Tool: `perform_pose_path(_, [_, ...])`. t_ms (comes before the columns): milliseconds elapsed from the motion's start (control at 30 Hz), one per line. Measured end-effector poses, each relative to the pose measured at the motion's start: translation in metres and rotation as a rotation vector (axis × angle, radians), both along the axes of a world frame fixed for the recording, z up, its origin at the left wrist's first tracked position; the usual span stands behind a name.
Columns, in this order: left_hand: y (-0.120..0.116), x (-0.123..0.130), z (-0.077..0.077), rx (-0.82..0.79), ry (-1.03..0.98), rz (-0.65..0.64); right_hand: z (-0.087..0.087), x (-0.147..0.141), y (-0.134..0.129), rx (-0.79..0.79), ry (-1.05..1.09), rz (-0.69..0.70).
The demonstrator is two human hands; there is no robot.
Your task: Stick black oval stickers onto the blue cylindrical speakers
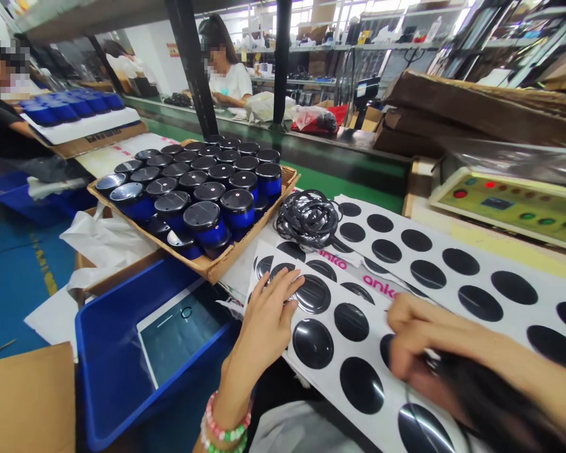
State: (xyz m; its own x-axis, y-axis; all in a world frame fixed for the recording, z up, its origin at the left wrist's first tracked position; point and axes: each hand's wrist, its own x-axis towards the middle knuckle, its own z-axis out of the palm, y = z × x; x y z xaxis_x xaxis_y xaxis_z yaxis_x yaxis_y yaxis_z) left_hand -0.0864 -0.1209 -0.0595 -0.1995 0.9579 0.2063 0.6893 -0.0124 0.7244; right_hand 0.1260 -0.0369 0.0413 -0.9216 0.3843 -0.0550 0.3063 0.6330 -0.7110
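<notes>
Glossy black sticker discs [351, 322] lie on a backing sheet [332, 360]; the left hand [264, 318], grip open and empty, seems to steady it; the right hand [417, 333] curls, its hold hidden.

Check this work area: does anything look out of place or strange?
Yes. At the front of the wooden tray, one blue jar sits tilted, unlike the upright jars around it. Beside the tray, a tangled heap of black strips lies loose on the sheet of black circles.
</notes>
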Motion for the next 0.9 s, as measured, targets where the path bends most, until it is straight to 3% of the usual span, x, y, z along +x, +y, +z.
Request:
perform_pose_path(167, [-0.001, 0.0, 0.002, -0.028, 0.024, -0.009, -0.041, -0.053, 0.009, 0.114, -0.112, 0.131])
perform_pose_path(300, [0.0, 0.0, 0.003, -0.026, 0.035, -0.004, -0.062, -0.07, 0.006, 0.169, -0.188, 0.076])
perform_pose_path(467, [0.0, -0.001, 0.002, -0.036, 0.016, -0.003, -0.053, -0.06, 0.005, 0.157, -0.175, 0.102])
perform_pose_path(667, [0.0, -0.001, 0.003, -0.046, 0.02, -0.025, -0.032, -0.009, 0.0, 0.039, -0.105, 0.104])
perform_pose_path(767, [-0.002, -0.001, 0.004, -0.031, 0.088, -0.025, -0.037, -0.001, -0.003, 0.033, -0.073, 0.093])
perform_pose_path(900, [-0.003, 0.001, 0.007, -0.037, 0.265, -0.069, -0.053, -0.016, -0.009, 0.183, -0.047, 0.149])
